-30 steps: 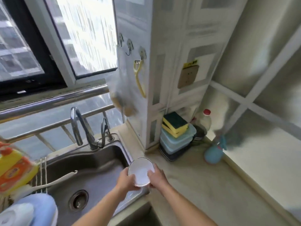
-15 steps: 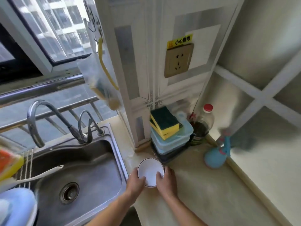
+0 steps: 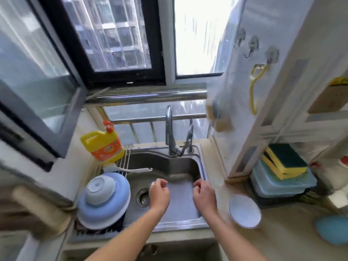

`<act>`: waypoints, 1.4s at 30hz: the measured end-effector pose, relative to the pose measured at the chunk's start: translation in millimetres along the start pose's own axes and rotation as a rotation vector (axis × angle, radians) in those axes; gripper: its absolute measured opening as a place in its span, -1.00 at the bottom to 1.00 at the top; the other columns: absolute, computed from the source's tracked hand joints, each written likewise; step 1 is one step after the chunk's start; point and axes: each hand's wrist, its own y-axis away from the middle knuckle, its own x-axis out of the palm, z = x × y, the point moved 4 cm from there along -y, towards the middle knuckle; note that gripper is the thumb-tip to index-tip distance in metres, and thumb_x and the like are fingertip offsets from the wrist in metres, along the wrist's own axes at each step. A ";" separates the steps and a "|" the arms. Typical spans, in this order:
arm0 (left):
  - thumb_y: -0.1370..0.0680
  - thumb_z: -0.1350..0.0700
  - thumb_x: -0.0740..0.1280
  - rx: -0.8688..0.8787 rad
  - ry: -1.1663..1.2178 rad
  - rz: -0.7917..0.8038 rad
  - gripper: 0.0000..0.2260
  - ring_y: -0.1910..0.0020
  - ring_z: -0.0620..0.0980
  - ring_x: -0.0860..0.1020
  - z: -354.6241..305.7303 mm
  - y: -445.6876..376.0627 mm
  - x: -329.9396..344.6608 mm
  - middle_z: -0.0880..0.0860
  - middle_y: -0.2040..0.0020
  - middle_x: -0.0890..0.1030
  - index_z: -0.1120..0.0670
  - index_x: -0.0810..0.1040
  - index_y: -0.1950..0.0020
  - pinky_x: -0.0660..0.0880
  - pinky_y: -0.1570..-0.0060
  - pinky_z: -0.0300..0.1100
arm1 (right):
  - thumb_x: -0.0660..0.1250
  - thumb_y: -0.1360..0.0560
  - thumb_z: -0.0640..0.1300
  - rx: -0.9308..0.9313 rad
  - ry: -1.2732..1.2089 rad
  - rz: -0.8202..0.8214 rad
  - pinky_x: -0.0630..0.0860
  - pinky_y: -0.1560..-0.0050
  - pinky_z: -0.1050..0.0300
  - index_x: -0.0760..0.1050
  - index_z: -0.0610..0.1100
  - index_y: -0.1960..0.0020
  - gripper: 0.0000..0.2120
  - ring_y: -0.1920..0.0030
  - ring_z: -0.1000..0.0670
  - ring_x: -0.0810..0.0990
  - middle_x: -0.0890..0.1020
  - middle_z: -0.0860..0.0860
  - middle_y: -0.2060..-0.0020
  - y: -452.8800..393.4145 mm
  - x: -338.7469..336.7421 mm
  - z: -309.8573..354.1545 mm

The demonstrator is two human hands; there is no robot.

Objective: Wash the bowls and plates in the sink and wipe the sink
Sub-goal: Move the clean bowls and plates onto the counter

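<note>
Currently both hands idle over the basin; washing looks mostly done.

I see loosely curled fingers on left hand (image 3: 159,193) and right hand (image 3: 204,194), holding nothing, above the stainless-steel sink (image 3: 188,166), which contains no dishes. One white round bowl (image 3: 244,210) sits on the counter, right; stacked blue bowls and plates (image 3: 103,200) drain left. I judge wiping remains.

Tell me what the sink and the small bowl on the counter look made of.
Sink: brushed stainless steel by its look, grey metal with a dull sheen and soft reflections. Small bowl: probably glazed ceramic or melamine, smooth and pale with a darker rim line; blur leaves it open.
</note>
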 end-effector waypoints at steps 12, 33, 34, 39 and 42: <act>-0.60 0.02 0.29 -0.459 0.023 -0.314 -0.59 -0.31 0.28 0.48 178.6 -92.9 -231.4 0.32 -0.33 0.50 0.27 0.49 -0.33 0.41 -0.23 -0.01 | 0.19 -0.65 -0.01 -0.051 0.082 0.609 0.47 -0.18 0.08 0.53 -0.12 -0.21 -0.74 -0.23 -0.17 0.57 0.63 -0.10 -0.11 22.1 259.9 207.2; -0.51 -0.06 0.48 -0.420 0.512 -0.068 -0.54 0.10 0.02 0.53 159.1 -108.2 -225.8 0.08 -0.01 0.50 0.07 0.26 -0.17 0.46 0.26 -0.14 | 0.03 -0.58 0.23 0.367 -0.032 0.446 0.41 -0.38 -0.08 0.41 -0.15 -0.47 -0.36 -0.32 -0.23 0.47 0.45 -0.22 -0.37 19.0 285.3 231.8; -0.47 -0.02 0.53 -0.428 0.591 -0.051 -0.48 0.09 0.02 0.55 161.8 -112.4 -225.4 0.08 -0.01 0.50 0.09 0.27 -0.19 0.48 0.28 -0.15 | 0.03 -0.56 0.25 0.368 -0.064 0.456 0.44 -0.36 -0.09 0.44 -0.14 -0.45 -0.35 -0.29 -0.21 0.49 0.48 -0.21 -0.34 18.0 285.8 228.7; -0.29 -0.05 0.64 -0.402 0.676 0.033 -0.47 0.06 0.20 0.67 164.5 -124.4 -227.2 0.17 0.02 0.68 0.08 0.54 -0.13 0.64 0.12 0.04 | 0.21 -0.34 0.44 0.364 -0.323 0.523 0.61 -0.19 -0.17 0.58 -0.04 -0.21 -0.31 -0.09 -0.07 0.66 0.62 -0.08 -0.20 -6.6 322.2 176.2; -0.38 0.04 0.59 -0.368 0.744 0.023 -0.57 0.04 0.23 0.67 160.4 -125.3 -233.9 0.20 0.01 0.69 0.13 0.58 -0.18 0.59 0.23 -0.04 | 0.23 -0.34 0.46 0.416 -0.438 0.518 0.65 -0.09 -0.20 0.56 0.05 -0.13 -0.41 -0.07 -0.05 0.66 0.65 0.00 -0.12 -5.0 305.2 188.2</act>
